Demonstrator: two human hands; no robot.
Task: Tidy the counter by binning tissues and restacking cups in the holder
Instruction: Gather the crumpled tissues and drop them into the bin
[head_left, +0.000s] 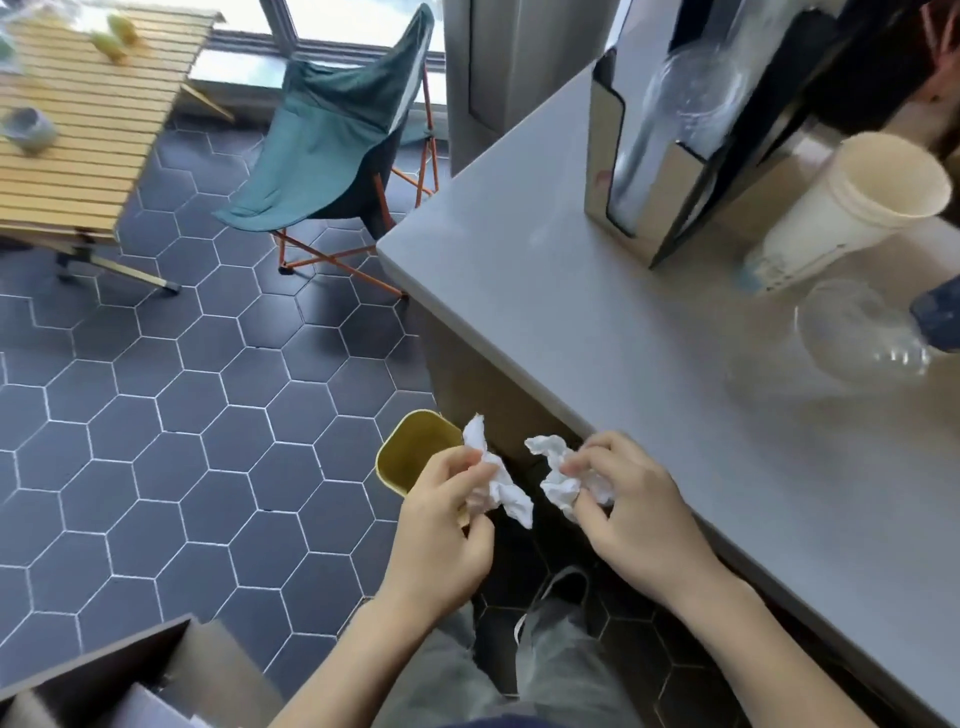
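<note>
My left hand (441, 525) grips a crumpled white tissue (498, 488) just above and beside a small yellow bin (410, 452) on the floor. My right hand (634, 509) grips a second crumpled tissue (561, 483), held off the counter's front edge. On the grey counter (571, 322) a stack of cream paper cups (841, 218) lies on its side, and a clear plastic cup (857, 338) lies near it. The cup holder (649, 156) stands at the back with clear cups inside.
A green folding chair (343, 135) and a slatted wooden table (88, 114) stand on the dark hexagon-tiled floor to the left. A cardboard box (130, 675) sits at the lower left. A dark blue object (940, 317) pokes in at the right edge.
</note>
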